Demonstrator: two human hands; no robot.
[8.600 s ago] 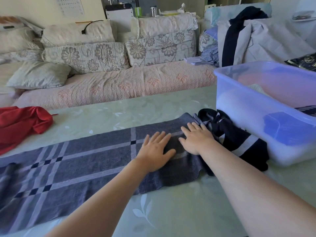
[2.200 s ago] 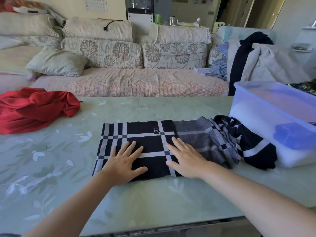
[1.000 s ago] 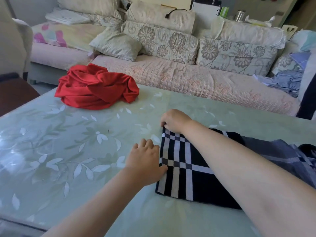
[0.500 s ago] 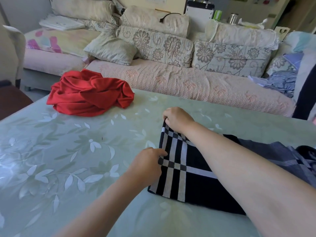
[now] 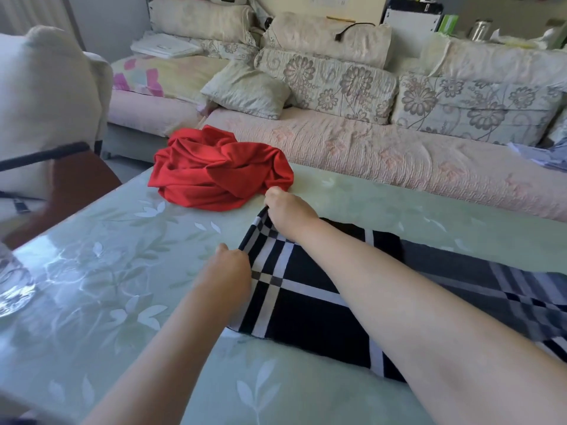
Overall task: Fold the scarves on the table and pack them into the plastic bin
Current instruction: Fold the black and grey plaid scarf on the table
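Scarves in view: two. One is a plaid scarf [image 5: 306,320] in black, white and grey; one is a red scarf [image 5: 221,176]. Hands in view: two. Both scarves lie on one table [image 5: 101,286] with a pale green leaf-patterned top.

Plaid scarf, position: on the right half of the table, towards its near edge, in flat folded layers, with a black layer on top at the left and a grey one showing at the right. Its long axis runs left to right along the table and its right end passes out of frame. Its short left end points towards the table's left end.

Hand contact: both hands are at that short left end. The left hand [image 5: 228,266] pinches the corner nearer the table's near edge, fingers curled around the fabric. The right hand [image 5: 288,211] pinches the far corner in the same way. The edge between the two hands is raised off the table.

Red scarf, position: crumpled in a heap at the table's far edge, just beyond the right hand. A sofa [image 5: 383,154] stands behind the table's far edge.
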